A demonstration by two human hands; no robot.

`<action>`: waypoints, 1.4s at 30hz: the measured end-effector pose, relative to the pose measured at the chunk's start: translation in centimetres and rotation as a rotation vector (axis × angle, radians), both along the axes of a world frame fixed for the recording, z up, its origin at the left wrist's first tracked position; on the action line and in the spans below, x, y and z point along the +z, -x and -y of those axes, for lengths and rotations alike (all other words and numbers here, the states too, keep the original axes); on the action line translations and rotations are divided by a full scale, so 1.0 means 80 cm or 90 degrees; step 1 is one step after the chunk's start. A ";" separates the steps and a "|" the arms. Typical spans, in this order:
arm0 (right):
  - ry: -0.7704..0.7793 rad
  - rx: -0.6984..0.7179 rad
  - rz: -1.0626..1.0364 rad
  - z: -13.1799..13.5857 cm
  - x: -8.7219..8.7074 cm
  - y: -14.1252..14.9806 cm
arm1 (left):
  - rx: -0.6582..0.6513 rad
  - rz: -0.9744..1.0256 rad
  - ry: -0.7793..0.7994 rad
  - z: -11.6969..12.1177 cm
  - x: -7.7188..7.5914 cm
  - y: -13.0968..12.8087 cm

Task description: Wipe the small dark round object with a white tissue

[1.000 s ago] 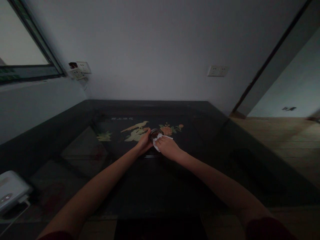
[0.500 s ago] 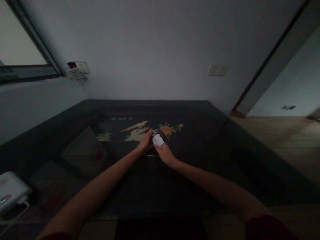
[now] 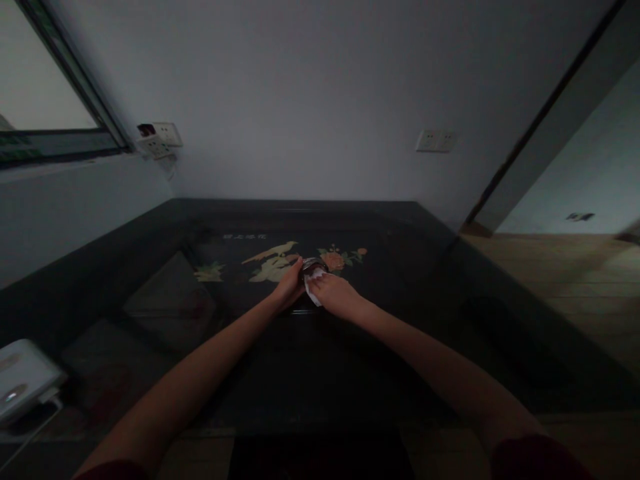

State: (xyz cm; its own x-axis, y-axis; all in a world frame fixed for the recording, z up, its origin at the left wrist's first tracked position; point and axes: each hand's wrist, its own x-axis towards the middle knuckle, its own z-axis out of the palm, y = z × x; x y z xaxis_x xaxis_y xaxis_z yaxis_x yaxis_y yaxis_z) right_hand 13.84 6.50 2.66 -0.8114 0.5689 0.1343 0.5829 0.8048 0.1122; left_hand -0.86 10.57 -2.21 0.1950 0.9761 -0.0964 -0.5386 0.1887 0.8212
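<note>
My left hand (image 3: 289,285) is closed around the left side of a small round, dark, shiny object (image 3: 314,263), whose rim catches light; its exact kind is too dim to tell. Pressed against the near side of that object is a white tissue (image 3: 313,293). My right hand (image 3: 337,294) grips the tissue, with its back turned up and its fingers over the paper. Both hands are close together over the middle of a dark glossy table (image 3: 325,373).
A bird-and-flower picture (image 3: 273,263) decorates the tabletop behind my hands. At the left edge stands a white device (image 3: 30,373) with a cable. The wall carries sockets (image 3: 437,141), and a dark flat shape (image 3: 510,333) lies on the right.
My right hand has turned over so its back faces up, and its fingers now cover more of the tissue. The tissue sits lower and bunched. My left hand stays at the round object.
</note>
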 end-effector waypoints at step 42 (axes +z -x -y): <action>0.216 -0.112 -0.367 -0.003 -0.015 0.017 | 0.056 -0.039 -0.010 0.007 0.003 -0.003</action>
